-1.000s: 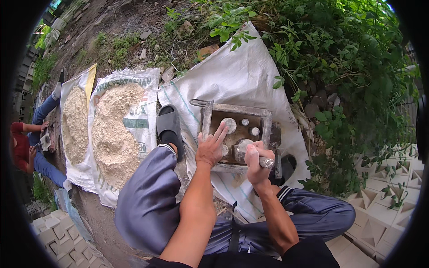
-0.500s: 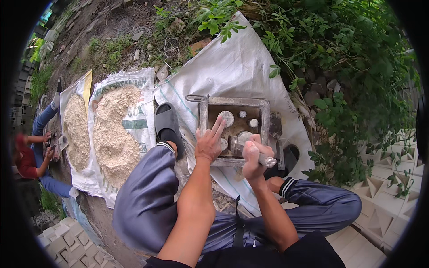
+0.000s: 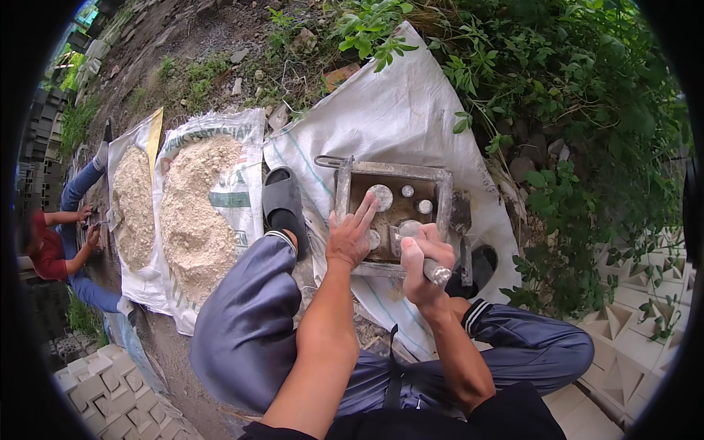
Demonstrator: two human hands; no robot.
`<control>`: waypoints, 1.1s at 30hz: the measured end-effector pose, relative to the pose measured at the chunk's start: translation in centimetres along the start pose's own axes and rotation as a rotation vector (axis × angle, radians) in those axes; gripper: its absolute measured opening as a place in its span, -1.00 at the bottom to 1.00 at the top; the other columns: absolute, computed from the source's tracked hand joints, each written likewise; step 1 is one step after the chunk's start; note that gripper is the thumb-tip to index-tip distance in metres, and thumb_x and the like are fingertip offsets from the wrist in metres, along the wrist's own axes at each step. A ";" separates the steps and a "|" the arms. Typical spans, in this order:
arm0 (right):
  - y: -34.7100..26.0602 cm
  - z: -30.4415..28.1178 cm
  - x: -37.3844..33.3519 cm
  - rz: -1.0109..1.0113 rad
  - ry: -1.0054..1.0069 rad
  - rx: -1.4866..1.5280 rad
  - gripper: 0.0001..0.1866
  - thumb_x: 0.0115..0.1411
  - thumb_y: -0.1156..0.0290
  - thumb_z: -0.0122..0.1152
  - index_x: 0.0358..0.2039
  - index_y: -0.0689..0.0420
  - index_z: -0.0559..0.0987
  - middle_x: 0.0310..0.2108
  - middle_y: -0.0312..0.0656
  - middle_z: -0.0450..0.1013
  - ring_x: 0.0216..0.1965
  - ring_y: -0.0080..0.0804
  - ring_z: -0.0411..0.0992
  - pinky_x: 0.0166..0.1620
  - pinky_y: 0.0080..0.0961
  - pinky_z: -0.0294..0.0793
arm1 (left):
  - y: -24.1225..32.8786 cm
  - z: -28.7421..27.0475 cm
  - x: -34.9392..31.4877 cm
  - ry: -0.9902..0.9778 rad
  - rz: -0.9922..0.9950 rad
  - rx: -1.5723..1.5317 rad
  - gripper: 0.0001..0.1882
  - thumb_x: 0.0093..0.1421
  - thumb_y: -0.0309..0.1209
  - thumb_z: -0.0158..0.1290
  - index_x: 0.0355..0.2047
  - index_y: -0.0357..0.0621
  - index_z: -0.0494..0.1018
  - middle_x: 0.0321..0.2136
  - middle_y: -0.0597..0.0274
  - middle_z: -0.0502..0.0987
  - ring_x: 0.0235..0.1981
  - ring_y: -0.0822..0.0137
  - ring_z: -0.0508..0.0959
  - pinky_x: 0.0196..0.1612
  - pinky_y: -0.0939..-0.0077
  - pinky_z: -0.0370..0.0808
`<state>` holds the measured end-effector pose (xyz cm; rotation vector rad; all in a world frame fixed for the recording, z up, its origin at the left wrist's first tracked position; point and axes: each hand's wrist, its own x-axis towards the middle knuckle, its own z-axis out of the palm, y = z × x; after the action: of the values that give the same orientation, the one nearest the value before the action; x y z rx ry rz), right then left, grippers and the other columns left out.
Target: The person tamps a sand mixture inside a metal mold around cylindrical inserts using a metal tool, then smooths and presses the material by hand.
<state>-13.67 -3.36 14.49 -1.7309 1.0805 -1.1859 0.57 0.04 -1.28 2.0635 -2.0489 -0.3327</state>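
Note:
A rectangular mould frame (image 3: 449,198) lies in front of me, with several round pale plugs of different sizes standing inside it. My left hand (image 3: 350,236) is open over its left side, fingers stretched out, the tips at the large upper-left round plug (image 3: 380,198). Between my palm and the middle, a smaller round plug (image 3: 374,239) shows. My right hand (image 3: 424,262) is wrapped round a short-handled tool (image 3: 438,274), its thick handle caked in pale powder. The tool's flat metal head is inside the frame, beside another wide round plug (image 3: 408,227); its exact kind is unclear.
White woven sheeting (image 3: 411,95) lies under the frame. Left of my sandalled foot (image 3: 281,198) are two sacks bearing heaps of pale powder (image 3: 194,205). A person in red (image 3: 55,246) works at far left. Leafy plants (image 3: 572,103) and stacked pale blocks (image 3: 623,323) stand right.
The whole view has shifted slightly, so everything sits a little further right. The tool's head is turned or tilted a little differently in my right hand. My left hand keeps its place on the frame.

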 end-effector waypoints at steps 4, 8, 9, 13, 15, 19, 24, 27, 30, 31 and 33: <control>-0.7 -0.1 -1.6 -0.185 0.015 0.056 -0.76 -0.04 0.68 0.06 -0.78 0.20 0.34 -0.79 -0.19 0.23 -0.71 -0.27 0.08 -0.42 -0.34 0.12 | 0.9 -0.7 0.6 -0.017 0.011 0.006 -0.26 0.17 -0.41 -0.09 0.36 0.29 0.02 0.38 0.62 0.00 -0.21 0.43 0.52 0.16 -0.10 0.20; 1.0 2.4 -1.3 -0.235 -0.241 -0.014 -0.71 -0.06 0.65 0.13 -0.78 0.16 0.26 -0.80 -0.21 0.12 -0.72 -0.24 0.00 -0.45 -0.33 0.08 | -0.3 0.8 -0.3 -0.026 -0.012 0.032 -0.27 0.16 -0.41 -0.08 0.36 0.27 0.05 0.38 0.62 0.01 -0.23 0.44 0.52 0.16 -0.10 0.20; -0.2 2.1 -1.5 -0.258 -0.221 -0.006 -0.71 -0.06 0.65 0.13 -0.78 0.15 0.26 -0.80 -0.20 0.14 -0.73 -0.25 0.00 -0.45 -0.34 0.08 | -0.1 0.4 -0.3 -0.001 -0.016 0.023 -0.28 0.16 -0.41 -0.08 0.35 0.27 0.06 0.38 0.63 0.01 -0.24 0.44 0.52 0.16 -0.11 0.21; 1.2 1.1 -3.2 -0.269 -0.190 0.011 -0.72 -0.08 0.63 0.11 -0.78 0.14 0.25 -0.80 -0.21 0.12 -0.74 -0.25 0.01 -0.45 -0.36 0.07 | 0.8 -0.6 0.3 0.017 0.012 -0.017 -0.29 0.16 -0.41 -0.08 0.35 0.28 0.06 0.37 0.62 0.03 -0.24 0.45 0.52 0.15 -0.12 0.23; 2.2 1.1 -2.5 -0.256 -0.228 0.005 -0.73 -0.06 0.66 0.08 -0.78 0.14 0.26 -0.79 -0.23 0.11 -0.74 -0.25 -0.01 -0.44 -0.36 0.08 | 0.5 -0.2 -0.1 0.015 0.000 0.009 -0.28 0.16 -0.41 -0.08 0.35 0.28 0.06 0.37 0.62 0.03 -0.25 0.45 0.52 0.15 -0.11 0.23; -1.1 -0.4 -1.7 -0.126 -0.043 0.033 -0.70 0.00 0.64 0.04 -0.81 0.20 0.27 -0.79 -0.24 0.20 -0.72 -0.34 0.08 -0.42 -0.35 0.14 | 0.4 -0.6 -0.1 -0.020 -0.010 0.003 -0.28 0.17 -0.42 -0.06 0.36 0.26 0.04 0.37 0.58 0.06 -0.23 0.42 0.52 0.18 -0.08 0.18; 1.9 0.0 -2.1 -0.061 -0.054 0.029 -0.71 0.04 0.62 -0.01 -0.80 0.22 0.30 -0.81 -0.25 0.19 -0.75 -0.34 0.05 -0.44 -0.35 0.14 | 0.4 -0.4 0.1 0.004 -0.005 -0.016 -0.26 0.16 -0.42 -0.06 0.36 0.28 0.04 0.37 0.61 0.05 -0.23 0.42 0.52 0.18 -0.13 0.19; 0.0 0.4 -1.2 -0.007 -0.047 -0.018 -0.68 0.07 0.56 -0.06 -0.82 0.20 0.29 -0.82 -0.26 0.19 -0.73 -0.39 0.06 -0.44 -0.37 0.13 | -0.1 -0.6 -0.5 -0.033 -0.031 -0.028 -0.25 0.14 -0.44 -0.06 0.36 0.29 0.03 0.37 0.61 0.05 -0.22 0.41 0.52 0.18 -0.12 0.19; -0.8 -0.7 -2.3 -0.026 -0.050 -0.020 -0.74 0.05 0.63 -0.02 -0.76 0.23 0.32 -0.77 -0.18 0.23 -0.67 -0.30 0.09 -0.45 -0.31 0.12 | 0.4 -0.7 0.5 0.004 -0.002 -0.048 -0.23 0.13 -0.44 -0.06 0.36 0.30 0.02 0.38 0.61 0.02 -0.20 0.41 0.51 0.18 -0.11 0.19; 0.9 -0.3 -3.1 -0.027 -0.073 -0.043 -0.74 0.05 0.62 -0.01 -0.76 0.23 0.33 -0.76 -0.18 0.23 -0.66 -0.30 0.08 -0.45 -0.32 0.12 | 0.6 -1.0 0.3 -0.017 -0.005 -0.058 -0.23 0.13 -0.44 -0.06 0.36 0.29 0.03 0.38 0.61 0.02 -0.21 0.40 0.51 0.18 -0.12 0.20; 2.4 1.0 -2.7 -0.077 -0.059 -0.011 -0.74 0.05 0.62 0.01 -0.76 0.24 0.32 -0.77 -0.19 0.19 -0.64 -0.32 0.06 -0.47 -0.34 0.11 | 0.3 -0.5 0.0 -0.025 -0.010 -0.063 -0.24 0.13 -0.44 -0.06 0.36 0.29 0.03 0.37 0.60 0.04 -0.22 0.40 0.51 0.17 -0.13 0.20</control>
<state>-13.81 -1.57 11.17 -1.8190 0.9951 -1.1707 0.43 0.05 -0.69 2.0441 -2.0160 -0.4214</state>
